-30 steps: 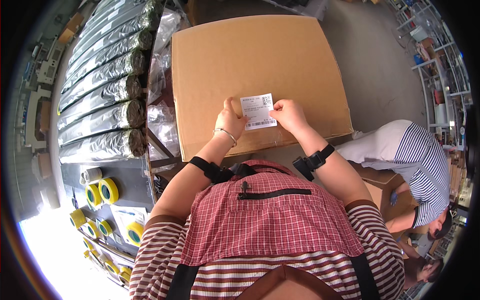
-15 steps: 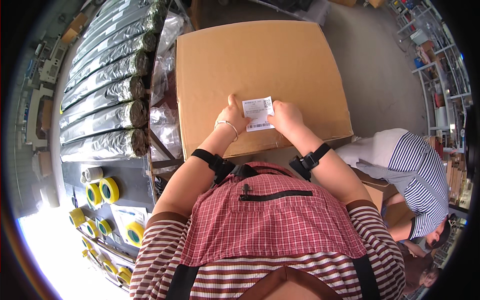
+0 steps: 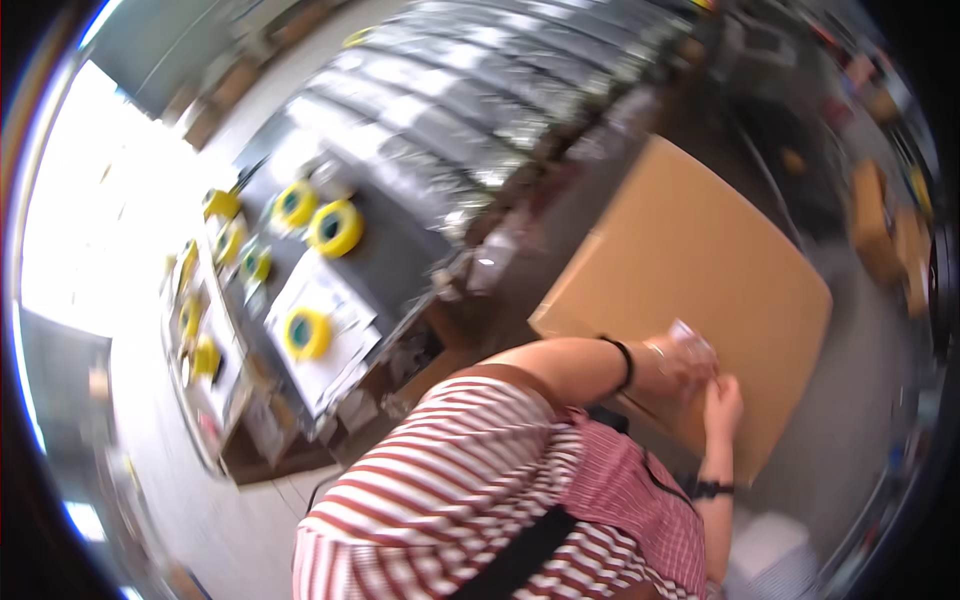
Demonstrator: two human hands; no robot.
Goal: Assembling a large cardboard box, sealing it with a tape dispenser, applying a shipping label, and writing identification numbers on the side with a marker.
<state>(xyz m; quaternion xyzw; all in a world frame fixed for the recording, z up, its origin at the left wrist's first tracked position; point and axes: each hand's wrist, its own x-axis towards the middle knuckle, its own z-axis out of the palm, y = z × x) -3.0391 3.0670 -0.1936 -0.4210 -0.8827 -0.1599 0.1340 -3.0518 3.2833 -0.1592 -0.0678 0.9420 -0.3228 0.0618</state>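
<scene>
A large closed cardboard box point(image 3: 730, 270) stands in front of me. My left hand point(image 3: 678, 362) is on its near part, smeared by motion, so its fingers are hard to read. A pale patch that looks like the white label point(image 3: 684, 330) shows at the far side of that hand, mostly covered. My right hand point(image 3: 722, 408) rests close beside the left one, fingers curled in. Whatever is between those fingers is hidden.
Left of the box, a dark table point(image 3: 385, 265) carries several yellow tape rolls point(image 3: 336, 228) and white papers point(image 3: 320, 290). Long packages in shiny dark wrap point(image 3: 440, 110) lie beyond it. More cardboard boxes point(image 3: 875, 225) are at the far right. A person's pale clothing point(image 3: 770, 560) shows low right.
My view has swung left, so the box now appears farther right and tilted. My hands have come together over the label, which lay in plain sight between them before.
</scene>
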